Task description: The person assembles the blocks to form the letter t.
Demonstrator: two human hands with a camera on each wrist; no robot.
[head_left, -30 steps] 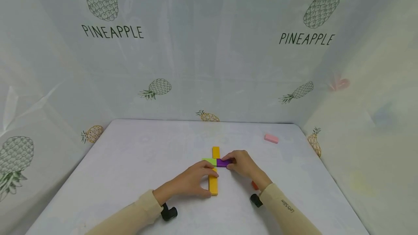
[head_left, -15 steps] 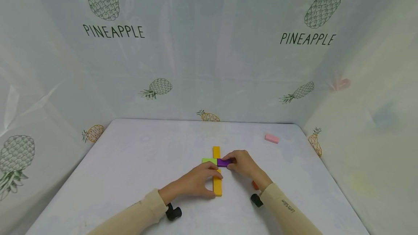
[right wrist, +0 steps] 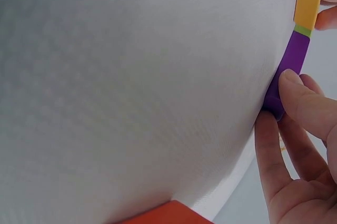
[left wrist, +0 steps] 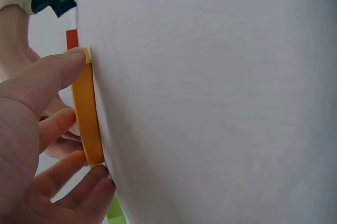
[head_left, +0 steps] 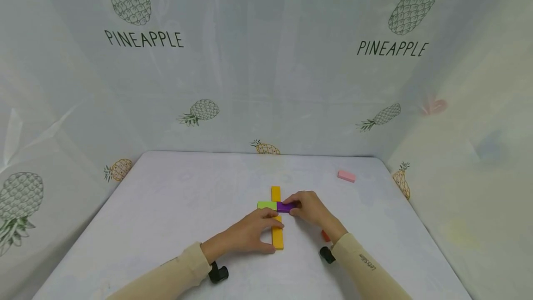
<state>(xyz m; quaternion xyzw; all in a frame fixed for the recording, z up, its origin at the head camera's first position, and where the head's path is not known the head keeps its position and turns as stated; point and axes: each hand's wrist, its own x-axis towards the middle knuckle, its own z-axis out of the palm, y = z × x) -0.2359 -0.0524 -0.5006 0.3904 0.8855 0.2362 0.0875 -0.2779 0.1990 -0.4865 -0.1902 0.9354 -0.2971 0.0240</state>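
Observation:
My left hand (head_left: 249, 230) grips the ends of a long yellow block (head_left: 277, 239), thumb at the near end and fingers at the far end. In the left wrist view, this yellow block (left wrist: 87, 113) lies along the white surface. Further right, my right hand (head_left: 311, 208) pinches the outer end of a purple block (head_left: 284, 207). The purple block meets a lime green block (head_left: 265, 205) end to end, forming a crosswise row. A second yellow block (head_left: 275, 193) extends away from that row's far side. My left fingers partly hide the junction on the near side.
An orange-red block (head_left: 325, 236) lies beneath my right wrist, mostly hidden in the head view. Toward the back right of the white table (head_left: 187, 189) is a pink block (head_left: 346, 176). Pineapple-printed sheeting (head_left: 258, 59) hangs behind the table.
My left hand has shifted the near yellow block slightly right, into line below the meeting point of the green and purple blocks. Over the last half second both hands stay almost still.

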